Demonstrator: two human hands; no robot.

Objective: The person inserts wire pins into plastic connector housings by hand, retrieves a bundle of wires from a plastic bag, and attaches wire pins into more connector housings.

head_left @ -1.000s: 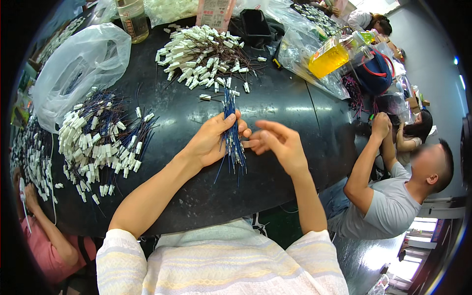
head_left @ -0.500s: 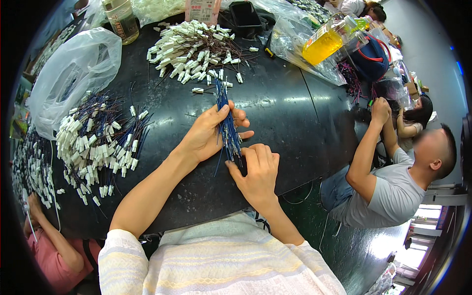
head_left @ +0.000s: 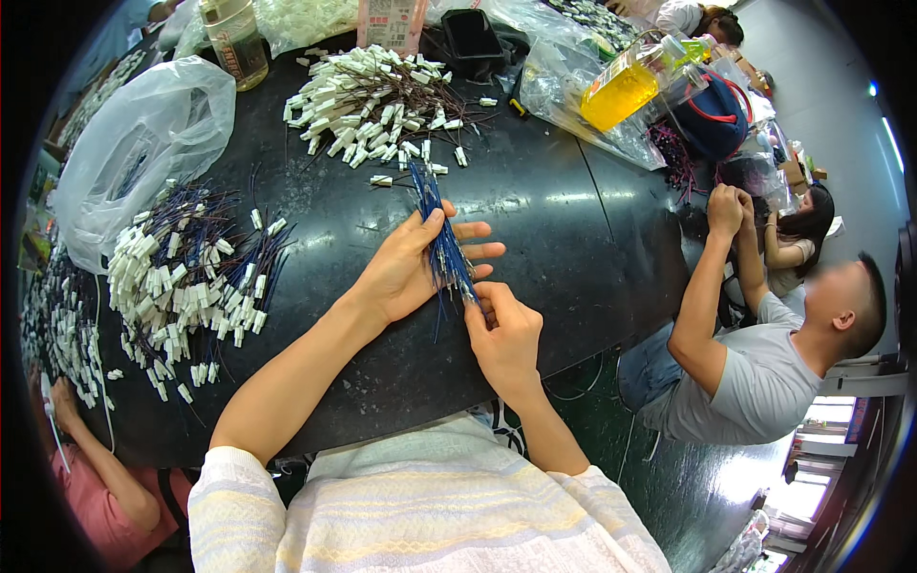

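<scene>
"What does the left grip [head_left: 409,265] hold?"
"Blue wires [head_left: 444,250], thumb across them, fingers spread, above the counter [head_left: 564,258]; the right grip [head_left: 506,334] pinches at their lower ends."
"How is that best handled?"
"Probably lightly, so the strands lie straight and none slips."
"Any print beyond?"
"On the pink packet [head_left: 390,29] behind the white connectors [head_left: 346,91], and the clear bottle [head_left: 235,46]."

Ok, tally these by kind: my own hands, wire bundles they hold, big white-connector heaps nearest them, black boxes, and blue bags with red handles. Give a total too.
Hands: 2, left hand and right hand
Blue wire bundle: 1
Nearest connector heaps: 2, front heap and left heap
Black box: 1
Blue bag: 1
Total: 7
</scene>
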